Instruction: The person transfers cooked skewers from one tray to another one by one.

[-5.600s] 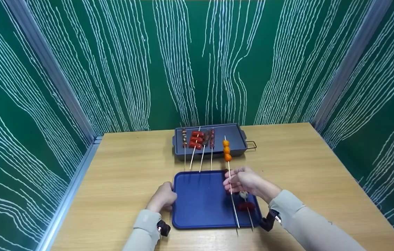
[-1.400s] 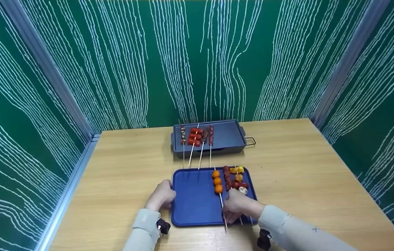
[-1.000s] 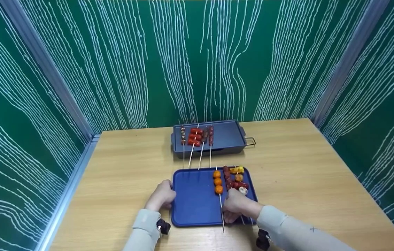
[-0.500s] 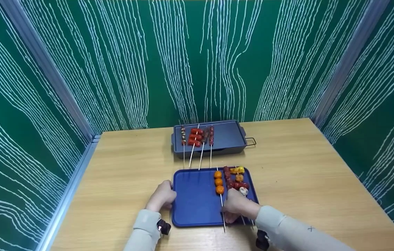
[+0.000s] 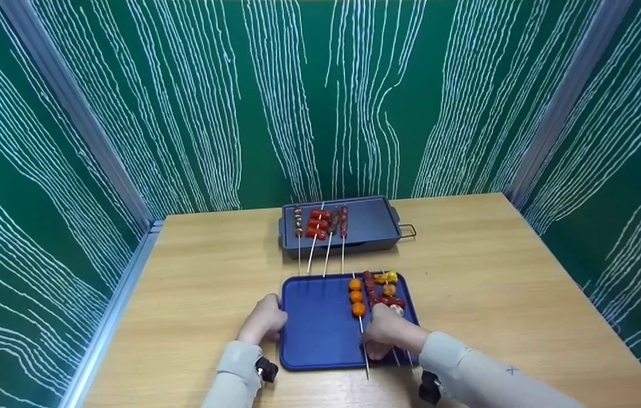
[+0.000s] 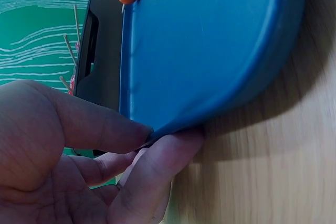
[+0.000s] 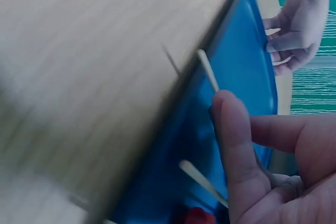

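In the head view, a blue tray [image 5: 320,328] lies on the table, and my left hand [image 5: 264,318] pinches its left rim. The left wrist view shows the thumb [image 6: 110,129] over that rim with fingers beneath. My right hand [image 5: 385,331] is over the tray's right part, holding the stick of a skewer with three orange balls [image 5: 356,297]. In the right wrist view its fingers pinch that stick [image 7: 208,69] near the end. Right of it lie a dark red meat skewer [image 5: 370,286] and a mixed skewer [image 5: 389,289], their lower parts partly hidden by the hand.
Behind the tray stands a dark grey grill [image 5: 374,221] with a wire handle [image 5: 408,230] on its right. Several skewers, one with red sausage pieces [image 5: 318,223], lie on its left half, sticks overhanging the front. Green patterned walls [image 5: 320,113] enclose the wooden table [image 5: 212,272].
The orange-ball skewer, earlier held up over the tray's right side, has come down onto the tray beside the dark red skewer. In the last second it shifts only slightly. My left hand stays put.
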The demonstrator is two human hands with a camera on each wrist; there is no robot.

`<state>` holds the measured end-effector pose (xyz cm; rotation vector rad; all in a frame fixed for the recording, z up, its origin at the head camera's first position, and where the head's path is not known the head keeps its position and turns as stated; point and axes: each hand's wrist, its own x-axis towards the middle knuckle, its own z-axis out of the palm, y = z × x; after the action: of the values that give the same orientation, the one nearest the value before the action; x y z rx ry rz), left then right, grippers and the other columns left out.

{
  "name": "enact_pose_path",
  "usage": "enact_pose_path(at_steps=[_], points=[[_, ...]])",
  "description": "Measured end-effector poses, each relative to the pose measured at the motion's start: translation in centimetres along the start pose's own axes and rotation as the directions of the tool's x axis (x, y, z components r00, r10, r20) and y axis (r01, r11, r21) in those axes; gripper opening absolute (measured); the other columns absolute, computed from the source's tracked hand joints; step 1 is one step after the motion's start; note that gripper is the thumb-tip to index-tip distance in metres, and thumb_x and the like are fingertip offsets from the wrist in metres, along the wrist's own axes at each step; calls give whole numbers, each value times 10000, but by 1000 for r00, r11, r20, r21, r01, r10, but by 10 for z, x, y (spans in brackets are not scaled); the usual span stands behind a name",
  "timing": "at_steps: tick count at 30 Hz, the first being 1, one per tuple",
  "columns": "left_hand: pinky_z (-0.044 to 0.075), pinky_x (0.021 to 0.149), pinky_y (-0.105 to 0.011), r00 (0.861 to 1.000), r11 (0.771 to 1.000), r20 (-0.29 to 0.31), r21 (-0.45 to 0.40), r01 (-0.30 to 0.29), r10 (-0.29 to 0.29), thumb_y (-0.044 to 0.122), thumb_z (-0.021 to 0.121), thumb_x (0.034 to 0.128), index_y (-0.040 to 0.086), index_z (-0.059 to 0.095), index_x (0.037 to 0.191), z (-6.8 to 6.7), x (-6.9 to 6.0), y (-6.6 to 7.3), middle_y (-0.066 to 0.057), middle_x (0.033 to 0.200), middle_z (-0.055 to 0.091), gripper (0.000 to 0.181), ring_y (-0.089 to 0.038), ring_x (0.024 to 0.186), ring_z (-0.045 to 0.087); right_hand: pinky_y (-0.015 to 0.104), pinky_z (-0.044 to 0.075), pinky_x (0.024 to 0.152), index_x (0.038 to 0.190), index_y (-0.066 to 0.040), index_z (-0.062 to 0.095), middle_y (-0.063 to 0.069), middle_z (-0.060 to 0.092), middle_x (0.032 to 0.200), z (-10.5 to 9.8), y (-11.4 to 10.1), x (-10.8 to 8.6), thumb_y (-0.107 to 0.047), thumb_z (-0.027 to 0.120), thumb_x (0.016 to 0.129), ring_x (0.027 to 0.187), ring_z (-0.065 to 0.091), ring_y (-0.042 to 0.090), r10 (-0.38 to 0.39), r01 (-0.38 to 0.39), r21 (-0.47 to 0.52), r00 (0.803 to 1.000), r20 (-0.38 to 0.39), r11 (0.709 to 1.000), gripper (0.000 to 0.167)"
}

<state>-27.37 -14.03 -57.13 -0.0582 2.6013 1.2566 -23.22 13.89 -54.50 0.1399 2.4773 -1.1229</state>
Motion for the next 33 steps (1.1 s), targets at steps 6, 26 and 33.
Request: enact_pose_path(at_steps=[6,26,33], points=[[602,486,-354,1000,1000,-5,-1,-12,12,-62,481,868,30,547,947,-1,1,0,-151,909,599,138,-278,688,665,376,657,543,689,36,705,187,739,637,-16,-11,3,34,732,900,559,759,261,-18,18,47,1000,2,999,213],[610,480,-368,1000,1000,-2,-3,6,-6,-52,496,893,0,581,1006,1,4,-2,-169,943,621,150,-275,644,670,313,629,540,863,-9,672,113,718,740,-46,-43,11,115,583,907,559,655,158,-117,116,232,993,-9,966,159],[602,477,-352,1000,1000,-6,-2,15,-15,-49,500,897,-2,582,1023,1,3,-1,-159,938,616,158,-263,630,657,249,545,470,958,-10,607,66,639,720,-52,-51,18,119,596,889,533,593,135,-116,114,341,993,-15,933,147]])
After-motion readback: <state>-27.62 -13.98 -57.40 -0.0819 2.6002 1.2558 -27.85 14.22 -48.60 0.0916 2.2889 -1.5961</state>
